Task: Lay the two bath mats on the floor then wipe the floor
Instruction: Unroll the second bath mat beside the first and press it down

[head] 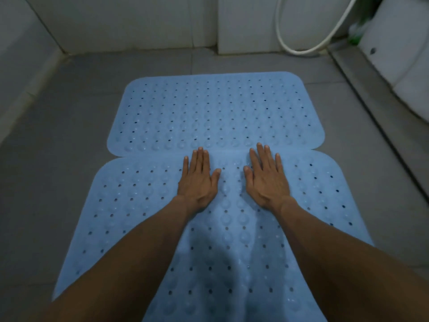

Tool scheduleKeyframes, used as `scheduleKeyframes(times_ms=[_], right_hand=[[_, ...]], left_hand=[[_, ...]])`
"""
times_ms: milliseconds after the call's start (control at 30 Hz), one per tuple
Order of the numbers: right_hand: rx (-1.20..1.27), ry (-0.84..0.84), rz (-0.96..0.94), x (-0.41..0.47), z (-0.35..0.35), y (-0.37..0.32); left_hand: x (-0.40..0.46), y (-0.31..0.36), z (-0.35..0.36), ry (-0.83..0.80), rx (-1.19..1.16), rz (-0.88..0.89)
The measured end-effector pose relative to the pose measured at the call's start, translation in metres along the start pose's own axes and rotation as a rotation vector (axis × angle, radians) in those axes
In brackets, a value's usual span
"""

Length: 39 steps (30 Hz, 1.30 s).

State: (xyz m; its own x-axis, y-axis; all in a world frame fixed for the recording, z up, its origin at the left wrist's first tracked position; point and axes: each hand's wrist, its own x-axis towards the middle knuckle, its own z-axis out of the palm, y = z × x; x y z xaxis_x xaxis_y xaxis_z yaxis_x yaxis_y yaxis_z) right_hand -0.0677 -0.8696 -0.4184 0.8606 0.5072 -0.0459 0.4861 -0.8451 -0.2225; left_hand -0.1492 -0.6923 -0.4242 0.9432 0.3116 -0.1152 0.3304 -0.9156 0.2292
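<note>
Two light blue perforated bath mats lie flat on the grey tiled floor. The far mat sits toward the back wall. The near mat lies below it, and their long edges meet or slightly overlap at mid-frame. My left hand rests palm down on the near mat close to that seam, fingers spread. My right hand lies flat beside it in the same way. Neither hand holds anything. My forearms cover part of the near mat.
Grey floor tiles surround the mats. White tiled walls close the back and left. A white hose loops down at the back right. A white fixture stands at the right edge beside a raised grey ledge.
</note>
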Motion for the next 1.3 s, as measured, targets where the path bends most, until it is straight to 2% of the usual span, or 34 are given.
scheduleKeyframes(times_ms=[333, 567, 833, 1300], right_hand=[[-0.086, 0.005, 0.034, 0.001, -0.008, 0.093], [-0.016, 0.057, 0.061, 0.0, 0.003, 0.101], [0.002, 0.074, 0.062, 0.0, -0.001, 0.101], [-0.036, 0.006, 0.09, 0.005, -0.007, 0.099]], left_hand=[[0.017, 0.113, 0.041, 0.077, -0.086, -0.016], [0.018, 0.117, 0.052, 0.163, -0.024, -0.036], [0.018, 0.119, 0.046, 0.117, -0.019, -0.063], [0.023, 0.121, 0.042, 0.034, -0.005, -0.098]])
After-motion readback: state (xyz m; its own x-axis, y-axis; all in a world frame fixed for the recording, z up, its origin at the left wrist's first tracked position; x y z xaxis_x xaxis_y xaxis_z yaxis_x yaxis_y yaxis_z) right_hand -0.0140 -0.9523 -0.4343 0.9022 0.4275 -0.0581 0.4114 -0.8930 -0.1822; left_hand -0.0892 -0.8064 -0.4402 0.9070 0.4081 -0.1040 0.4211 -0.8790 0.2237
